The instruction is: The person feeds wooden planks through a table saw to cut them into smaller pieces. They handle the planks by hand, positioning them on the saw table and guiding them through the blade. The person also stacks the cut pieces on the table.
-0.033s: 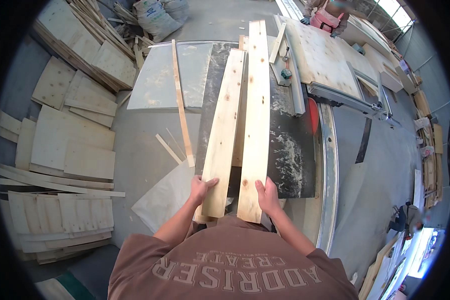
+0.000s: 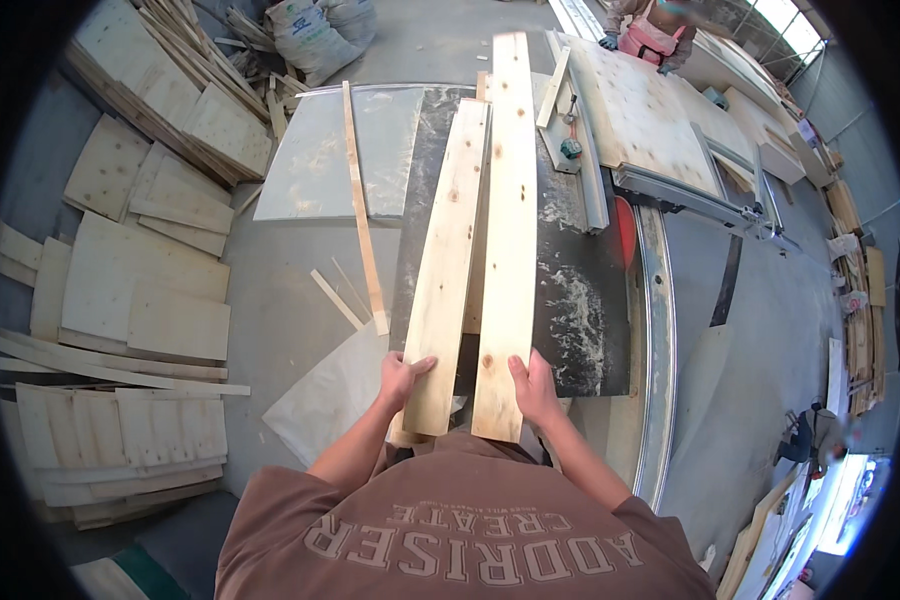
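Note:
Two long pale wooden boards point away from me over a dark sawdust-dusted saw table [image 2: 580, 330]. My left hand [image 2: 404, 382] grips the near end of the left board [image 2: 448, 240], thumb on its top face. The near end of the right board [image 2: 508, 250] is in my right hand [image 2: 536, 388], its thumb on top too. A narrow gap, wider toward me, parts the two boards. Another piece of wood [image 2: 476, 300] lies lower, mostly hidden beneath them. The fingers under both boards are hidden.
A red saw guard [image 2: 625, 230] and metal rail [image 2: 658, 340] stand to the right. One thin strip [image 2: 362, 200] crosses the grey side table [image 2: 310, 150]. Stacked plywood [image 2: 130, 290] lines the left. A person [image 2: 655, 35] stands at a large panel [image 2: 630, 110]; another [image 2: 812, 440] bends far right.
The right board has shifted slightly to the left and away from me, narrowing the gap. My right hand moved slightly with it; the left board looks nearly still.

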Motion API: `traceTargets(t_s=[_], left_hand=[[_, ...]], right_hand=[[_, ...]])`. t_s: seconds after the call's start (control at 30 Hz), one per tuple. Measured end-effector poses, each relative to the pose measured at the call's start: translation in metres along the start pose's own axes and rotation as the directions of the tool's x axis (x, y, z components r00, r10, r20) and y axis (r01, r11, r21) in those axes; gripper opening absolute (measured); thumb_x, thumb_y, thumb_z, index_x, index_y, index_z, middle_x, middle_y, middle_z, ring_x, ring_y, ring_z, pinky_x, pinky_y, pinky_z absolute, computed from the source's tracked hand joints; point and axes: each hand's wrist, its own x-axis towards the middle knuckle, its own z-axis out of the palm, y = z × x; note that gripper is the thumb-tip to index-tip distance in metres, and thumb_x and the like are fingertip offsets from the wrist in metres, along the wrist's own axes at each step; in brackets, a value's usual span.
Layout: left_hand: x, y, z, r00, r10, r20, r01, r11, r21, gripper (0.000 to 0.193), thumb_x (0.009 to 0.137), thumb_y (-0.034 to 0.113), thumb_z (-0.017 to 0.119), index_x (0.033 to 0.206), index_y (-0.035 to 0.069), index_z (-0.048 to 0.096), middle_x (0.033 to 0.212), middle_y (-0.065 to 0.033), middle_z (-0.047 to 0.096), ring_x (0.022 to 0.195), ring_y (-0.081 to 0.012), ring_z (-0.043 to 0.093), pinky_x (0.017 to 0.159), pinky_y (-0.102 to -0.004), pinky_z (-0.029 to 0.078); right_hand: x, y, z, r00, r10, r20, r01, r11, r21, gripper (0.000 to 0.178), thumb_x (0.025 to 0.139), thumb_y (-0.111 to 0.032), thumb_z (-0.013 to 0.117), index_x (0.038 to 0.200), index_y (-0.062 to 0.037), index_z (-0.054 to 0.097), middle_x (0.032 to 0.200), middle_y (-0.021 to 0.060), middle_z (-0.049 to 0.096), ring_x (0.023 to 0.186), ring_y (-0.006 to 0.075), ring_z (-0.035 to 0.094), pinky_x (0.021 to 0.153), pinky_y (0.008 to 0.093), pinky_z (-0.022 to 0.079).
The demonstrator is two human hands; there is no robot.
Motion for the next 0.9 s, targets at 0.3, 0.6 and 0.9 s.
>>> traceTargets(t_s=[0.3,0.6,0.9], left_hand=[[0.018,-0.012,-0.004,0.998,-0.025,0.053,0.022,0.999,0.048,0.041,0.095,0.026,0.078,0.114,-0.006,0.064,0.106,-0.0168,0.074,0.092,-0.0245,0.075,0.081,-0.0405,0.062],[0.001,0.006,-0.005,0.984,-0.061,0.168,0.082,0.99,-0.118,0.056,0.096,0.042,0.076,0.128,-0.001,0.06,0.115,-0.0115,0.068,0.103,-0.0193,0.067,0.086,-0.0374,0.056],[-0.026,-0.002,-0.021,0.993,0.076,0.095,-0.08,0.996,0.044,0.046,0.092,0.024,0.084,0.119,-0.007,0.062,0.106,-0.0128,0.074,0.092,-0.0172,0.071,0.079,-0.0327,0.059]], right_hand=[[0.018,0.032,0.078,0.96,0.253,0.118,-0.27,0.948,0.169,0.046,0.111,-0.041,0.059,0.1,0.0038,0.059,0.08,0.0031,0.059,0.076,0.0115,0.049,0.07,0.0356,0.046],[0.011,0.026,0.112,0.794,0.38,0.474,-0.29,0.923,-0.253,0.078,0.112,-0.051,0.042,0.141,0.0211,0.035,0.14,0.047,0.05,0.134,0.0535,0.055,0.114,0.0549,0.044],[-0.025,0.002,0.147,0.931,0.167,0.324,-0.183,0.983,0.019,0.064,0.11,-0.028,0.053,0.148,0.0183,0.032,0.146,0.04,0.046,0.14,0.0503,0.048,0.119,0.0501,0.037]])
